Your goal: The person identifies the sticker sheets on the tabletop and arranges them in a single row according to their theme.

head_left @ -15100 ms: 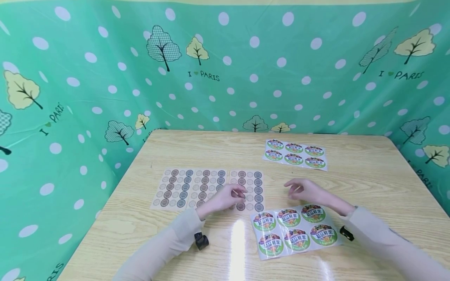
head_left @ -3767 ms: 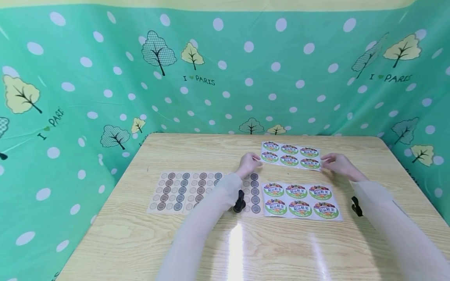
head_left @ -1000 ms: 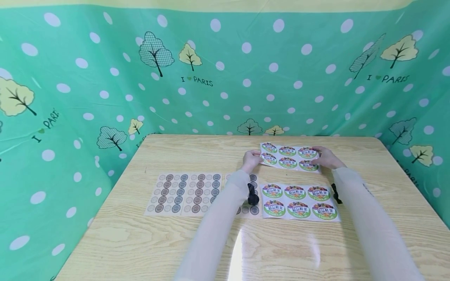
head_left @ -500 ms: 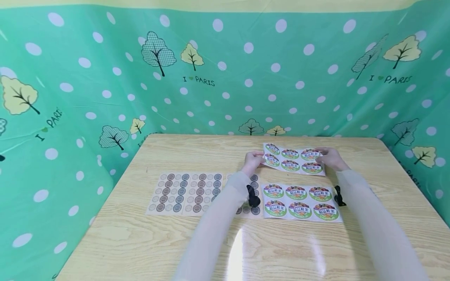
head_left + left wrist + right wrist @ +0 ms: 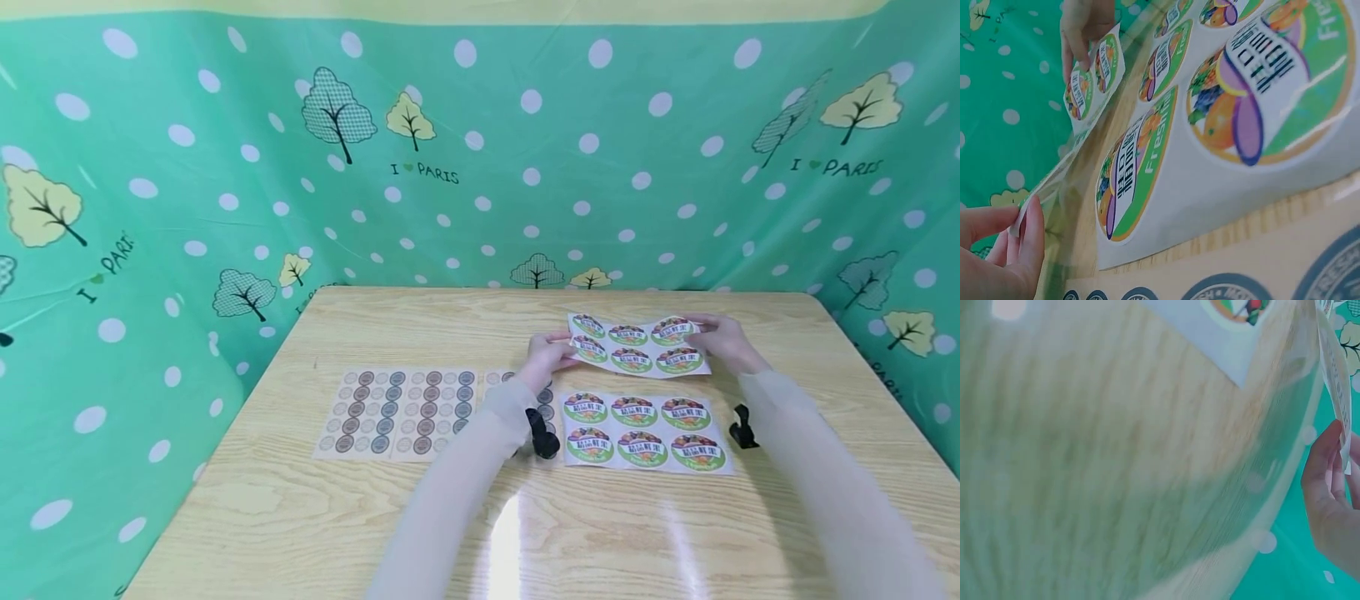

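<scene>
Both hands hold one sticker sheet [image 5: 637,348] with round fruit labels, its middle sagging and its ends raised. My left hand [image 5: 548,360] pinches the sheet's left end; in the left wrist view the thumb and fingers of the left hand [image 5: 1007,250] close on its edge. At the right end, my right hand [image 5: 723,342] grips the sheet, and the right wrist view has the right hand [image 5: 1335,494] with the sheet's edge between thumb and fingers. Just in front, a second fruit sticker sheet [image 5: 611,427] lies flat on the table.
Left of the fruit sheets lie sheets of small brown and grey round stickers [image 5: 401,412], the rightmost partly under the left forearm. The wooden table [image 5: 247,517] meets a green dotted curtain [image 5: 450,125] at its back and sides.
The held sheet has come off the table, moving slightly toward me and to the right, with both hands following. Earlier, the other fruit sheet shifted from a slanted place nearer me to straight beside the brown ones.
</scene>
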